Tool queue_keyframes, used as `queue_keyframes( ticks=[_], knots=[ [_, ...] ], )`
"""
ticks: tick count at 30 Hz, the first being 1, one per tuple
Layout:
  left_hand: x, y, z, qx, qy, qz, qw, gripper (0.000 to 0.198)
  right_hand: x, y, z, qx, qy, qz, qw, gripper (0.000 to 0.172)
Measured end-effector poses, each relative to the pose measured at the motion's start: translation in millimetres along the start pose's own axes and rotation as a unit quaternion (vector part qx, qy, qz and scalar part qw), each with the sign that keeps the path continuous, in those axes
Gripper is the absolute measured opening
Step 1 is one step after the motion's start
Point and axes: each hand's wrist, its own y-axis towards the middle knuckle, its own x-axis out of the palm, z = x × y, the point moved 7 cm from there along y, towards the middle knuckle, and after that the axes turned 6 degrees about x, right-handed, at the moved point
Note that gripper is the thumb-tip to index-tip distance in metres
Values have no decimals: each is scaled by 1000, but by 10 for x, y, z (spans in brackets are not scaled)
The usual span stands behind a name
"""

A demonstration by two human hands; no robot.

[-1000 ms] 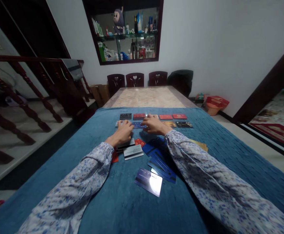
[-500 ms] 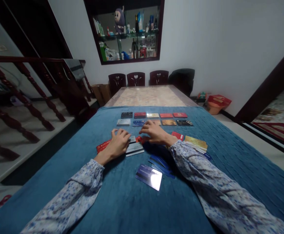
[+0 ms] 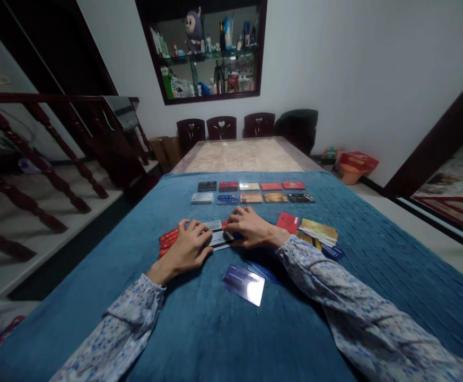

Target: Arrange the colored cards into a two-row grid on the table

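My left hand (image 3: 189,246) lies on the blue cloth (image 3: 199,329) with its fingers spread over a small heap of cards. Its fingertips rest on a white card with a black stripe (image 3: 218,240). My right hand (image 3: 252,228) comes in from the right, fingers curled and pinched on that card's right edge. Red cards (image 3: 167,239) stick out to the left of my left hand. A glossy blue card (image 3: 244,284) lies nearer to me, and more blue cards (image 3: 263,271) show beside my right forearm.
Two neat rows of cards (image 3: 251,192) lie further out on the cloth. A red card (image 3: 287,222) and gold cards (image 3: 319,231) sit to the right of my right hand. Behind them are the bare table top (image 3: 241,155), dark chairs (image 3: 221,127), and a stair railing (image 3: 36,154) on the left.
Both hands have drawn back from the far card rows toward me. They now meet over the heap, on the white striped card.
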Motion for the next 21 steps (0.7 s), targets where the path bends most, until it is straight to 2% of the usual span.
queue_keyframes(
  ticks=[5,13,21],
  knots=[
    [19,-29,21,21,-14,-22,999,22,29,-14,-34,-1,-7,-13,1000,45],
    [20,-26,30,35,-21,-26,999,18,40,-6,-41,-15,-9,-5,1000,38],
    [-28,-63,37,82,-32,29,996,21,17,-10,-68,-55,0,29,998,24]
  ],
)
